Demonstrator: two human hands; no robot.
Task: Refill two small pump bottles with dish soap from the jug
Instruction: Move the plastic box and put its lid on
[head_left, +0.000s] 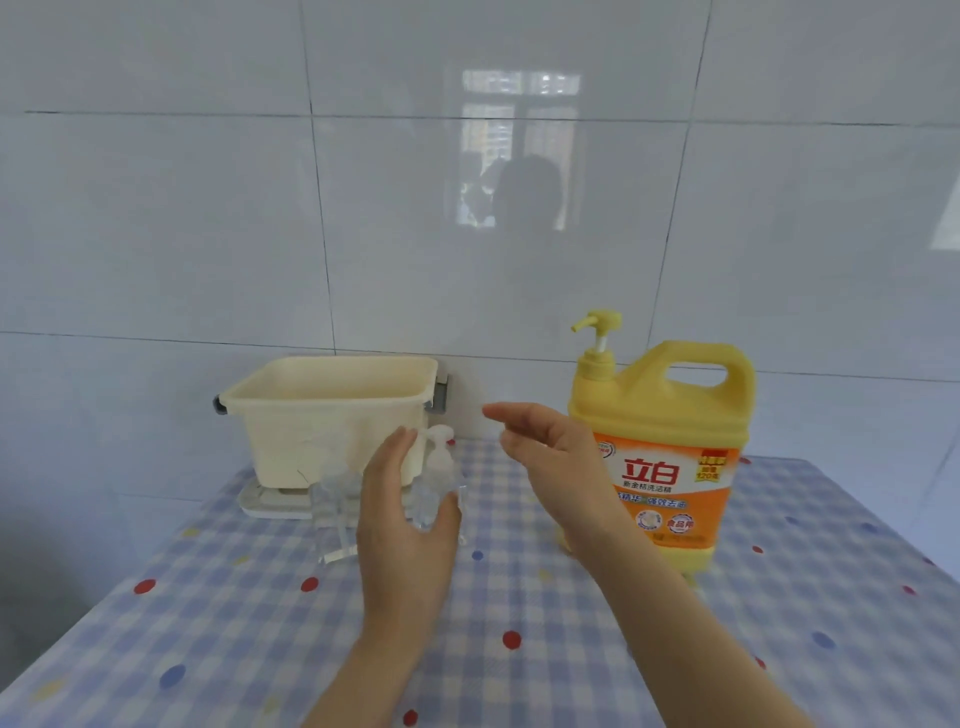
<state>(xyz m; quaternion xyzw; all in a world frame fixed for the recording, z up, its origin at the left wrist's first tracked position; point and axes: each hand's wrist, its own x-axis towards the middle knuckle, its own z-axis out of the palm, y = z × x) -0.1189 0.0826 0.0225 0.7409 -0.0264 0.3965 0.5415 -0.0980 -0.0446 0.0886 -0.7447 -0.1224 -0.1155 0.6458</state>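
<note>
A yellow dish soap jug (670, 452) with an orange label and a yellow pump stands at the right on the checked tablecloth. Two small clear pump bottles are at the middle left. One clear bottle (434, 483) with a white pump stands upright, and my left hand (402, 525) grips it from the near side. The other clear bottle (335, 512) stands just left of that hand. My right hand (550, 457) hovers in front of the jug with fingers extended to the left, holding nothing.
A cream plastic tub (332, 415) sits on a white tray (270, 501) at the back against the white tiled wall. The table (571, 649) carries a blue checked cloth with coloured dots; its left edge (130, 566) runs diagonally.
</note>
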